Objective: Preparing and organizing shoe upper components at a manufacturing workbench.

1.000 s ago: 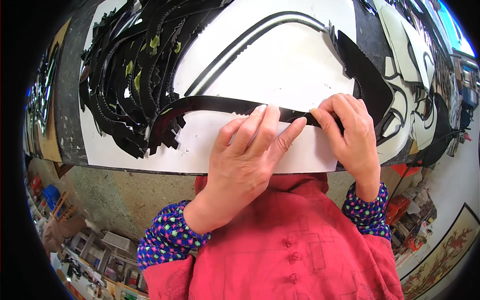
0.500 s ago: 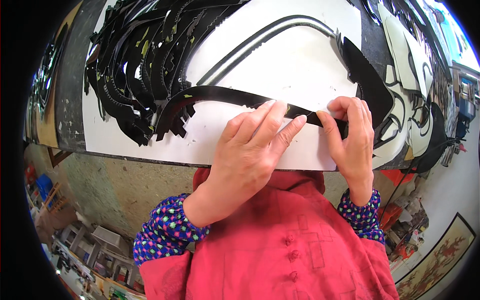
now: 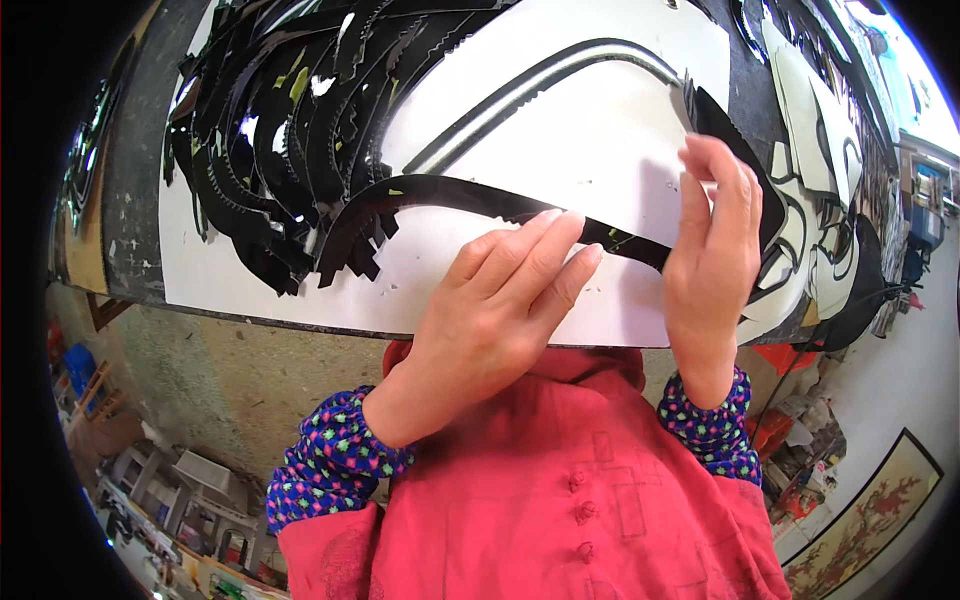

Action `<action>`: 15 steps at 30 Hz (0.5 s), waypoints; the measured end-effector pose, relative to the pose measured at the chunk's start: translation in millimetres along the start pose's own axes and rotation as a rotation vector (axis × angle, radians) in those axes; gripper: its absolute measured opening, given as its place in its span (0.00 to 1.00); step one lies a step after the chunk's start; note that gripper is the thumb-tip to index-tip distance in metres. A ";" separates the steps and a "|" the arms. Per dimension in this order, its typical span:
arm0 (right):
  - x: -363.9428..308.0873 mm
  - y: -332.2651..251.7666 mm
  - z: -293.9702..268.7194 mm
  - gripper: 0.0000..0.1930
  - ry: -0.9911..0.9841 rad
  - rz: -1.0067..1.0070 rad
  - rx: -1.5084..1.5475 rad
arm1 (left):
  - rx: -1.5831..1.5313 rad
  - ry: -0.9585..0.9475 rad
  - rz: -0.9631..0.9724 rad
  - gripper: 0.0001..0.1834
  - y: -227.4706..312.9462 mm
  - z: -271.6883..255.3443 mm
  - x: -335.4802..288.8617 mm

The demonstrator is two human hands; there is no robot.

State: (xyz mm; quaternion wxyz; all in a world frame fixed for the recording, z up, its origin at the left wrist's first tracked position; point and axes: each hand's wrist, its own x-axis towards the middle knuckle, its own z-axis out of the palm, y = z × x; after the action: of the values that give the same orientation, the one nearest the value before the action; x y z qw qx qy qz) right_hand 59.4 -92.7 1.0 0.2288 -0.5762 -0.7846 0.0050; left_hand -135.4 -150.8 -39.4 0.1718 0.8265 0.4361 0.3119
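A long curved black strip (image 3: 440,188) with a notched left end lies across the white sheet (image 3: 600,130) before me. My left hand (image 3: 490,295) rests on its middle, fingers stretched out and pressing it down. Just beyond the strip's right end, my right hand (image 3: 712,260) is raised, its fingers loosely bent and apart, with nothing visible in them. Farther back lies a bent black strip with a pale stripe (image 3: 545,82). Behind the right hand is a broader black piece (image 3: 728,120), partly hidden.
Many notched black strips (image 3: 290,140) are heaped on the left of the sheet. Pale curved pieces (image 3: 815,130) overlap at the right end of the table. The table's front edge (image 3: 300,325) runs close to my body, with a grey stool (image 3: 210,475) on the floor at lower left.
My right hand has let go of the strip's right end and lifted away from it, up and slightly right. My left hand stays on the strip, almost unmoved.
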 end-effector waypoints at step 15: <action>12.1 -9.2 51.8 0.27 -0.054 -0.119 -0.237 | -0.329 0.193 -0.132 0.22 -4.7 -3.0 0.2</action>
State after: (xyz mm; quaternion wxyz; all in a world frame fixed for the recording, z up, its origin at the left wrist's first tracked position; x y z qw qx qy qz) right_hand 29.4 -71.5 -38.6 0.1377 -0.5514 -0.8184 -0.0857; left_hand -140.2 -148.1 -39.8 0.2820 0.7231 0.4471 0.4446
